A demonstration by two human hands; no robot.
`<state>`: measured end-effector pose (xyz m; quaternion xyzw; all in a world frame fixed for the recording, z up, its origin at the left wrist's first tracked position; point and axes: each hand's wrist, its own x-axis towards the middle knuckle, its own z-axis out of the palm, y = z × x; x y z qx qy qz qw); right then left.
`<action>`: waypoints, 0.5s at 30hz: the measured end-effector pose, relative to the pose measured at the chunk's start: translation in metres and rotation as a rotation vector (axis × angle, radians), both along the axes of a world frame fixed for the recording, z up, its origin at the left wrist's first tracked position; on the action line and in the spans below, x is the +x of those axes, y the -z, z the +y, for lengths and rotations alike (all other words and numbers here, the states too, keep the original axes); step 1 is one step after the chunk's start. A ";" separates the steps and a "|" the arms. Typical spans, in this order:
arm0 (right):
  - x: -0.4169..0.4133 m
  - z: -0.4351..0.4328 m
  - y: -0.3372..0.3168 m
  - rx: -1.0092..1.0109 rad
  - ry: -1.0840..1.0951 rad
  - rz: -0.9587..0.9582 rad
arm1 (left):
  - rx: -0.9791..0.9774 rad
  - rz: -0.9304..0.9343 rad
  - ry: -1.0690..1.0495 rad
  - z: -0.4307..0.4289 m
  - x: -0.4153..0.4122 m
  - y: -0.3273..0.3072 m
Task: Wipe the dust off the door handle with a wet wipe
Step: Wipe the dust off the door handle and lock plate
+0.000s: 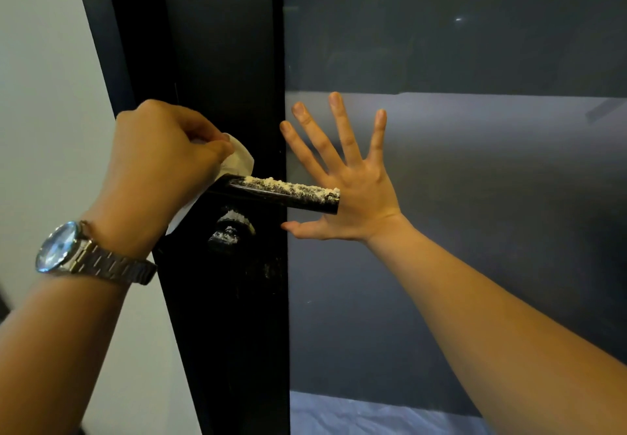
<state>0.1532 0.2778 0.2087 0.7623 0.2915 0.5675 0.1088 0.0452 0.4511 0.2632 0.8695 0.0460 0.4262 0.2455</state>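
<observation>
A black lever door handle [285,195] sticks out to the right from a black door frame, its top coated with pale dust. My left hand [159,166] is closed around a white wet wipe [242,160] and presses it on the handle's left end, near the pivot. My right hand [342,177] is spread flat with its fingers apart, palm facing me, against the glass just behind the handle's free tip. It holds nothing. Below the handle, a round black lock knob [229,231] also carries dust.
The black door frame [220,61] runs top to bottom at the centre. A frosted grey glass panel [475,163] fills the right side, and a white wall [44,95] the left. A metal watch [68,248] sits on my left wrist.
</observation>
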 end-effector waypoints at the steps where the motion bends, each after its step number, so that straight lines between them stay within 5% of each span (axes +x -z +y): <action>1: 0.000 0.000 0.000 -0.001 0.006 0.000 | 0.008 0.002 -0.013 -0.001 0.001 -0.002; 15: 0.001 0.000 0.000 -0.002 -0.003 -0.012 | 0.206 0.036 0.009 0.009 0.020 -0.032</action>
